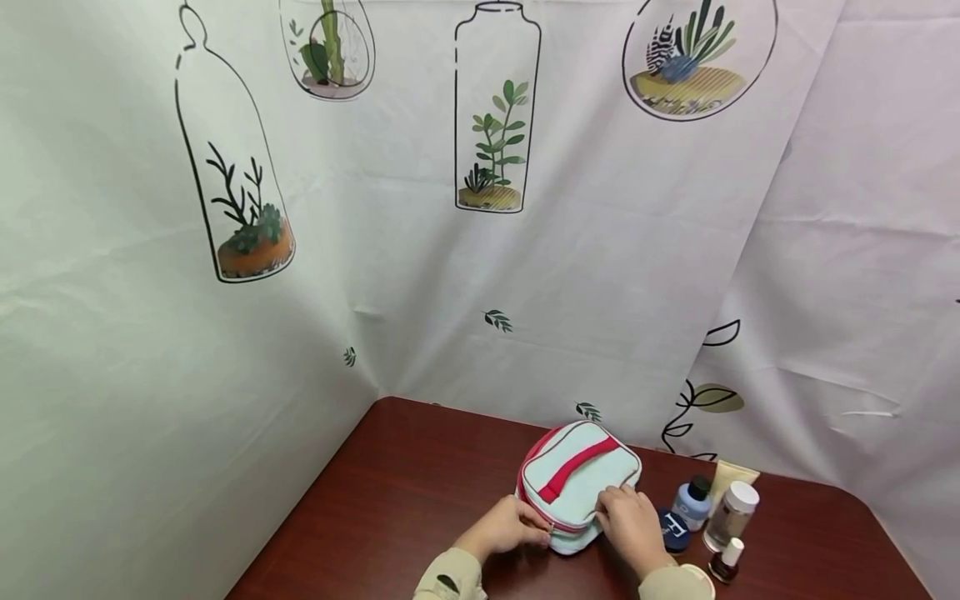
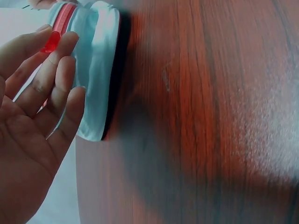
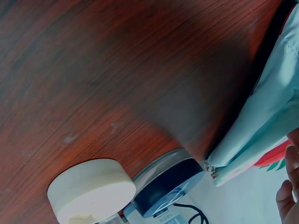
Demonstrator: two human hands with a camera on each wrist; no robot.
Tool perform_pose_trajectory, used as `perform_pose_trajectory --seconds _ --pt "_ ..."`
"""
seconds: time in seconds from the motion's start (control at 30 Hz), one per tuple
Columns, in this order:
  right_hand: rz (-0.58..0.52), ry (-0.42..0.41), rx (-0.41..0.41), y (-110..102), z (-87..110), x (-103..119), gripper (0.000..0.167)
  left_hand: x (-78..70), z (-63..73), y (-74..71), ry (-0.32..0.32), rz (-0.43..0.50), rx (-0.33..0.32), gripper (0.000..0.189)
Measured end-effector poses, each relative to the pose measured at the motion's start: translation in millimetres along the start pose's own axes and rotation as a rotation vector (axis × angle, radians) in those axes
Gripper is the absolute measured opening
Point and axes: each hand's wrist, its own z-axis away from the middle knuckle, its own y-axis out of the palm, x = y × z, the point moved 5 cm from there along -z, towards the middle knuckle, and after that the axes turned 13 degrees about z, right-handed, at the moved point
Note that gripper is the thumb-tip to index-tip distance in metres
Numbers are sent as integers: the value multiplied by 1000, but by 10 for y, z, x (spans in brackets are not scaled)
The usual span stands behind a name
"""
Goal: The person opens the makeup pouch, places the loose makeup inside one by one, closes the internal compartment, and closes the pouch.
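Observation:
A pale mint cosmetic bag [image 1: 588, 492] with a red handle [image 1: 577, 468] and red zip trim lies on the table in the head view. My left hand [image 1: 508, 527] is at its front left corner. In the left wrist view, thumb and forefinger pinch a red zipper pull [image 2: 51, 43], the other fingers loosely bent. My right hand [image 1: 632, 521] grips the bag's front right edge with bent fingers. Only a few of its fingertips [image 3: 284, 198] show at the right wrist view's border, beside the bag's pale side [image 3: 268, 114].
Right of the bag stand a dark-blue-lidded jar [image 1: 673, 531], a blue bottle [image 1: 692, 504], a cream tube [image 1: 735, 477], a white-capped clear bottle [image 1: 729, 521] and a nail polish bottle [image 1: 726, 562]. A round cream container [image 3: 91, 191] sits near the right sleeve [image 1: 675, 583]. Printed fabric [image 1: 420, 275] hangs behind the table.

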Motion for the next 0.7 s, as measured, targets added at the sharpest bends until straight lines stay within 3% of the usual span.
perform_pose_trajectory --seconds 0.23,0.7 --pt "-10 12 -38 -35 -13 44 30 -18 11 64 5 35 -12 6" --pt "-76 82 31 -23 -36 70 29 9 -9 145 -5 66 -61 8"
